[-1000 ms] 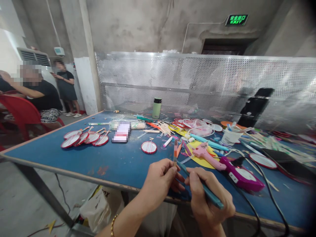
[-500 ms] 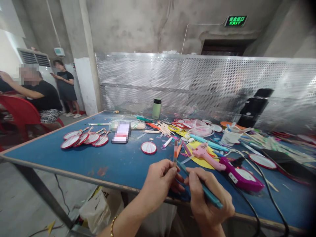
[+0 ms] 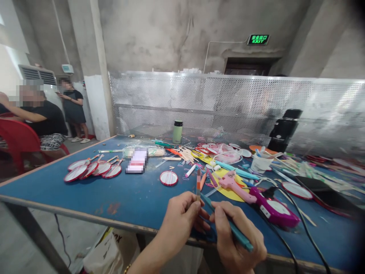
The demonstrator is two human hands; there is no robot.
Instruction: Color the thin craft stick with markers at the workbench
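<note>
Between thumb and fingers, my left hand [image 3: 182, 217] pinches a flat wooden craft stick [image 3: 199, 180] upright, its upper part coloured orange, white and brown. My right hand [image 3: 239, 236] is closed around a teal marker pen [image 3: 241, 236], whose tip points at the stick close to my left fingertips. Whether the tip touches the stick I cannot tell. Just beyond my hands lie a white-capped marker [image 3: 190, 171], an orange pen [image 3: 203, 182] and a round white disc with a red rim [image 3: 169, 178].
On the blue table [image 3: 137, 198] are a phone [image 3: 137, 160], stacked red-rimmed discs [image 3: 75, 173], a green bottle [image 3: 177, 132], a pink glue gun [image 3: 235, 185] and a purple power strip [image 3: 275, 209] with black cables. Further right stands a white cup [image 3: 261, 163]. Two people are at the far left.
The view has tilted up slightly and shifted, so the table sits lower in it. Both hands keep their grip on the stick and the marker pen, with little change in pose.
</note>
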